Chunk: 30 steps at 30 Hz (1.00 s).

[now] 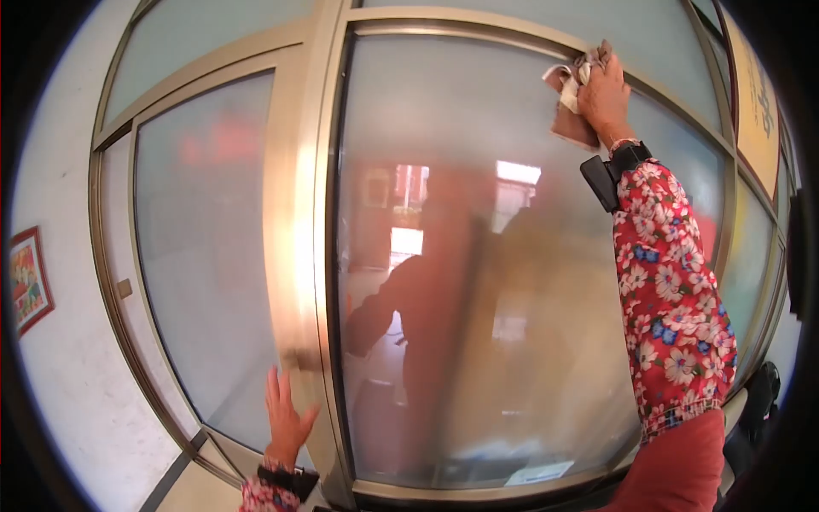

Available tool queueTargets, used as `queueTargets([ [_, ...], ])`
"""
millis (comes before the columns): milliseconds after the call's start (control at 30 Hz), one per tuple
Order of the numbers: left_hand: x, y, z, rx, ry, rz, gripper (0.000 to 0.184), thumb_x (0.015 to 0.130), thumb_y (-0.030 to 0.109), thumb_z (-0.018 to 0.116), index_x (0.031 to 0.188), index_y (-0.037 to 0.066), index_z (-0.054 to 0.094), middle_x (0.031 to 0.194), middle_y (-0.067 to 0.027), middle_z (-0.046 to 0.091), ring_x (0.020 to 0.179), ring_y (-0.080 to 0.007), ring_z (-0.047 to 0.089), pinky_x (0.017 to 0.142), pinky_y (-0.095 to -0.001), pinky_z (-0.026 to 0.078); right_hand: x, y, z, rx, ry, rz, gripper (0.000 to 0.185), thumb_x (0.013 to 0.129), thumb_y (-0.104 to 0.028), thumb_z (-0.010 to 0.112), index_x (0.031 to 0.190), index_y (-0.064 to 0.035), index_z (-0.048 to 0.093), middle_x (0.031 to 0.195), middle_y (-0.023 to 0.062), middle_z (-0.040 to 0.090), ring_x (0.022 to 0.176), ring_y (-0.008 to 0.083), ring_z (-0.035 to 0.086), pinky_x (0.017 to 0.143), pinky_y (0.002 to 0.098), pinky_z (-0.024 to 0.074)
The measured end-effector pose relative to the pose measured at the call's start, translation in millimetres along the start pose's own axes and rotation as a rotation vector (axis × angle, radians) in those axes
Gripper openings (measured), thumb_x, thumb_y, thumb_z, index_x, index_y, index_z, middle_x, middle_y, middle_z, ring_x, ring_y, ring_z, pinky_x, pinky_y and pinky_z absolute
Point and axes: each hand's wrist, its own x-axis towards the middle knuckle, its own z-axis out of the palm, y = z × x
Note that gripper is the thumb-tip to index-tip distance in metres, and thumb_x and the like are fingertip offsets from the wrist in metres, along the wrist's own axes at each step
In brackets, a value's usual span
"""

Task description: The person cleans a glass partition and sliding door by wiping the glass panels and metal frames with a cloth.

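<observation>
My right hand (605,101) is raised high and closed around a brownish cleaning cloth (577,125). The cloth lies against the top right of a large frosted glass pane (444,111), close to the upper metal frame (478,32). Part of the cloth hangs below my fingers. Low on the left, my left hand (288,413) is open with fingers spread and nothing in it. It is in front of the wide metal door post (300,256); whether it touches the post I cannot tell. Both arms wear red floral sleeves (670,282) and black wrist straps.
A frosted glass door (205,247) in a metal frame is to the left. Beyond it, a framed picture (31,280) hangs on the white wall (64,179). A yellow sign (755,102) is at the upper right. A dark object (759,401) stands low on the right.
</observation>
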Motion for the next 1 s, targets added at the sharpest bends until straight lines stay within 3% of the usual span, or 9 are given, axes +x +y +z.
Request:
queueTargets([
  [167, 100, 120, 29, 0.159, 0.269, -0.199, 0.105, 0.068, 0.043, 0.077, 0.146, 0.001, 0.02, 0.151, -0.025, 0.016, 0.138, -0.0438, 0.019, 0.105, -0.0565, 0.025, 9, -44, 0, 0.32, 0.298, 0.033, 0.048, 0.079, -0.028, 0.066, 0.111, 0.0074, 0.059, 0.122, 0.0249, 0.046, 0.113, 0.0404, 0.047, 0.095, 0.0456, 0.0415],
  [433, 79, 199, 61, 0.249, 0.429, -0.061, 0.103, 0.068, 0.041, 0.075, 0.142, -0.006, 0.021, 0.15, -0.0282, 0.017, 0.133, -0.0478, 0.023, 0.101, -0.0581, 0.024, -10, -143, -48, 0.713, 0.053, -0.451, 0.054, 0.073, -0.028, 0.072, 0.115, 0.003, 0.058, 0.128, 0.0179, 0.049, 0.113, 0.0327, 0.049, 0.095, 0.0405, 0.0396],
  [500, 77, 197, 62, 0.249, 0.426, -0.036, 0.101, 0.071, 0.045, 0.072, 0.142, -0.006, 0.022, 0.149, -0.0314, 0.016, 0.131, -0.0511, 0.023, 0.099, -0.06, 0.024, -47, -148, -68, 0.842, 0.024, -0.53, 0.045, 0.068, -0.021, 0.072, 0.105, 0.0007, 0.058, 0.112, 0.0143, 0.053, 0.102, 0.0319, 0.051, 0.088, 0.0405, 0.0416],
  [533, 78, 195, 62, 0.246, 0.428, -0.016, 0.1, 0.072, 0.048, 0.07, 0.141, -0.007, 0.022, 0.149, -0.033, 0.016, 0.13, -0.0527, 0.023, 0.097, -0.0609, 0.024, -69, -149, -71, 0.928, -0.067, -0.588, 0.062, 0.066, -0.014, 0.071, 0.123, -0.001, 0.051, 0.112, 0.0149, 0.053, 0.102, 0.0331, 0.053, 0.088, 0.0409, 0.0443],
  [700, 81, 190, 54, 0.23, 0.416, -0.065, 0.098, 0.069, 0.04, 0.072, 0.14, -0.006, 0.024, 0.149, -0.0307, 0.017, 0.132, -0.0514, 0.021, 0.101, -0.0591, 0.022, -151, -153, -130, 0.792, -0.386, -1.157, 0.017, 0.074, -0.013, 0.062, 0.089, -0.0049, 0.063, 0.107, 0.0132, 0.055, 0.098, 0.0255, 0.054, 0.077, 0.0347, 0.0423],
  [800, 81, 193, 57, 0.223, 0.409, -0.074, 0.097, 0.069, 0.041, 0.071, 0.14, -0.007, 0.024, 0.149, -0.031, 0.017, 0.132, -0.0513, 0.021, 0.101, -0.0605, 0.021, -130, -184, -162, 1.007, 0.24, -0.968, 0.014, 0.078, -0.015, 0.059, 0.086, -0.0048, 0.062, 0.104, 0.0109, 0.056, 0.096, 0.0238, 0.053, 0.076, 0.033, 0.0413],
  [900, 80, 193, 54, 0.215, 0.381, -0.066, 0.097, 0.07, 0.041, 0.071, 0.14, -0.007, 0.024, 0.149, -0.0317, 0.016, 0.133, -0.0517, 0.02, 0.101, -0.0618, 0.021, -106, -228, -151, 0.761, 0.238, -1.074, 0.022, 0.075, -0.024, 0.062, 0.089, -0.0064, 0.065, 0.109, 0.0085, 0.057, 0.099, 0.0221, 0.052, 0.079, 0.0352, 0.0414],
  [967, 80, 190, 58, 0.219, 0.413, -0.033, 0.097, 0.07, 0.041, 0.071, 0.14, -0.007, 0.023, 0.149, -0.0321, 0.016, 0.133, -0.0521, 0.02, 0.101, -0.0624, 0.021, -81, -240, -118, 0.857, 0.206, -1.099, 0.033, 0.071, -0.024, 0.067, 0.099, -0.008, 0.065, 0.112, 0.0096, 0.056, 0.102, 0.0246, 0.053, 0.086, 0.037, 0.0418],
  [1000, 83, 190, 58, 0.213, 0.401, -0.048, 0.097, 0.07, 0.04, 0.071, 0.14, -0.007, 0.023, 0.149, -0.0322, 0.016, 0.133, -0.0523, 0.02, 0.101, -0.0627, 0.02, -50, -238, -120, 1.113, -0.322, -0.932, 0.047, 0.066, -0.022, 0.071, 0.111, -0.0107, 0.062, 0.113, 0.0104, 0.056, 0.104, 0.027, 0.052, 0.091, 0.0392, 0.0413],
])
